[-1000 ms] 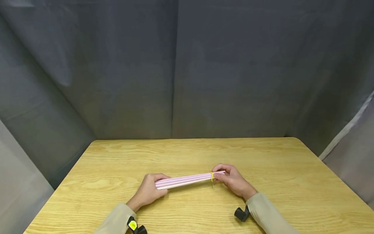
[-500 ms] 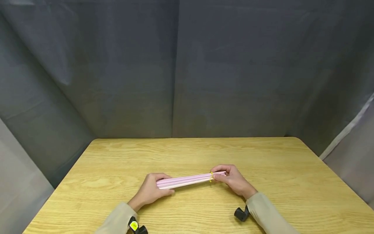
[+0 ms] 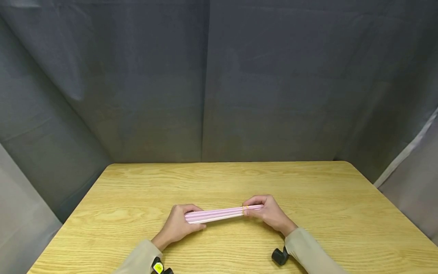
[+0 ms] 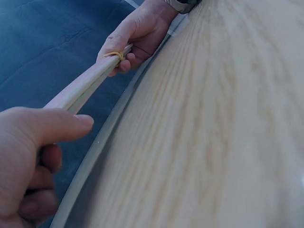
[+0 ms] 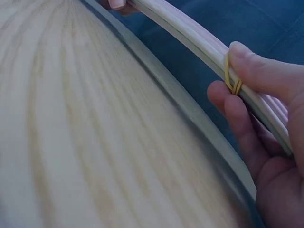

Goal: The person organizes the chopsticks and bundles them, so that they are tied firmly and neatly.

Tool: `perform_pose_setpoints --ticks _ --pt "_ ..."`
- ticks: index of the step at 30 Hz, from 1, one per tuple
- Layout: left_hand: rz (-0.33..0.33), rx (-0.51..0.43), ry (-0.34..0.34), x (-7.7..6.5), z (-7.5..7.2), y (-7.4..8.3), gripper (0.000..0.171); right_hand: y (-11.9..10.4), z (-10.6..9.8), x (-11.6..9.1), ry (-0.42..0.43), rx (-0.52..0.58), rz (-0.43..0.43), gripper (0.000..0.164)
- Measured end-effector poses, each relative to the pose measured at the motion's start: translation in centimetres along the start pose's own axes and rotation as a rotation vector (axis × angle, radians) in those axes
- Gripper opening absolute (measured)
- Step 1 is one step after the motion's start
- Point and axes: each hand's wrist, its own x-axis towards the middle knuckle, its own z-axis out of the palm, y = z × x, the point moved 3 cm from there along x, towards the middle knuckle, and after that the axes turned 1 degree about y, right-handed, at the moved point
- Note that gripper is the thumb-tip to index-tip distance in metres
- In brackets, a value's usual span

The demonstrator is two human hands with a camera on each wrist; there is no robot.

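A long, slim bundle of pink and white strips [image 3: 215, 215] is held above the table, its exact kind unclear. My left hand [image 3: 179, 223] grips its left end, thumb on the near side and fingers on the far side in the head view. At the other end my right hand [image 3: 270, 214] pinches the bundle and a yellow rubber band [image 5: 232, 78] between thumb and fingertips. The band circles the bundle a little in from its right end, looped more than once. In the left wrist view, the bundle [image 4: 83, 85] stretches between both hands.
The wood-grain table [image 3: 137, 190] lies beneath the hands. Dark grey curtains [image 3: 154, 95] hang behind and to the sides. Each wrist wears a small black camera [image 3: 280, 257].
The right hand and the rubber band have shifted slightly left along the bundle. The band's hanging loop now lies closer to the strips. The left hand has moved slightly right.
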Motion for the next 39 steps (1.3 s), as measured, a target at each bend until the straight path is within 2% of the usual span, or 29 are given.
perform_pose_setpoints --ticks 5,9,13,20,28,32,36,39 --pt "0.000 -0.001 0.013 -0.1 0.0 -0.3 0.032 -0.2 0.2 0.1 0.008 -0.015 0.014 0.032" --pt "-0.014 0.007 0.028 -0.1 -0.1 -0.7 0.033 -0.3 0.2 0.3 -0.029 -0.039 -0.016 0.033" --pt "-0.043 0.008 0.047 -0.1 -0.3 -1.0 0.033 -0.4 -0.2 0.2 -0.062 -0.041 -0.045 0.029" --pt "-0.067 -0.001 0.049 -0.1 -0.4 -1.1 0.034 0.1 -1.0 0.2 -0.073 -0.036 -0.038 0.022" --pt "-0.026 -0.022 0.045 0.1 0.3 -0.6 0.032 0.0 -1.0 0.1 -0.042 -0.107 0.009 0.023" --pt "0.006 -0.038 0.077 0.1 0.5 -0.4 0.031 -0.1 -1.2 0.1 -0.014 -0.130 -0.010 0.023" --pt "0.022 -0.060 0.075 0.0 0.7 -0.3 0.031 0.0 -1.2 0.0 0.003 -0.152 -0.046 0.018" --pt "0.004 -0.058 0.065 -0.2 0.7 -0.6 0.032 0.1 -0.9 -0.1 -0.009 -0.160 -0.053 0.016"
